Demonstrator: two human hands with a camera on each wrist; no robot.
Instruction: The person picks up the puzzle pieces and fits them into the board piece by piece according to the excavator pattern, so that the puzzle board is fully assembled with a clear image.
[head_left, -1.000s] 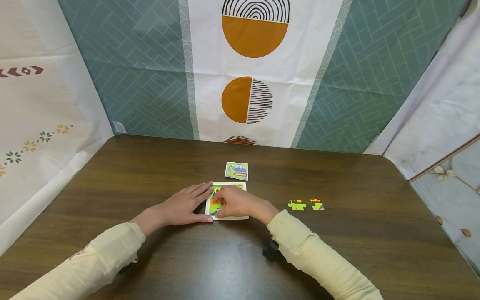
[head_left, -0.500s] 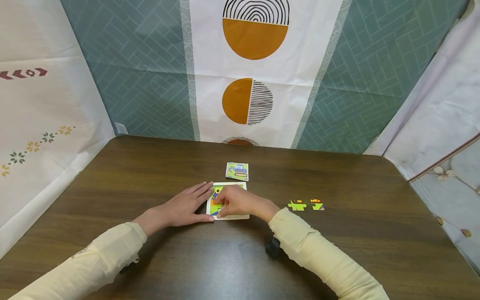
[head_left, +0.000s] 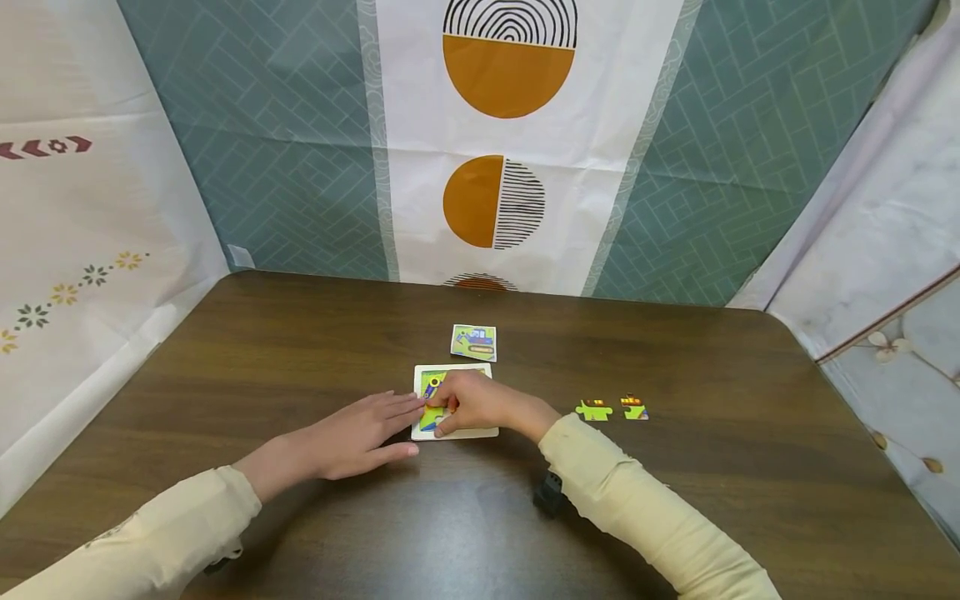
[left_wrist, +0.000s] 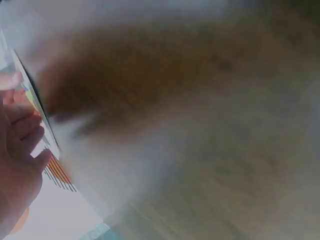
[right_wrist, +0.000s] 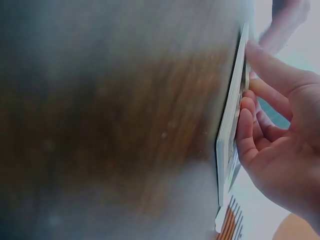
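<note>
A small puzzle board (head_left: 480,433) with a white rim lies flat on the table, partly filled with green, blue and yellow picture pieces. My right hand (head_left: 480,404) is over its middle, thumb and curled fingers holding a puzzle piece down in the frame; the hand hides most of that piece. In the right wrist view, the thumb (right_wrist: 280,72) reaches along the board's edge and the other fingers bend in against its face. My left hand (head_left: 367,437) is at the board's left side, fingers stretched out, fingertips by the right hand's fingers and thumb apart below.
Two loose puzzle pieces, one green (head_left: 595,412) and one green and orange (head_left: 634,408), lie to the right. Just behind the board is a picture card of a blue excavator (head_left: 473,342). Patterned cloths (head_left: 315,167) hang around the brown table (head_left: 225,350).
The left hand has come off the board's upper left corner and slid down and left, its fingertips now lower. The right hand has stayed nearly in place over the board.
</note>
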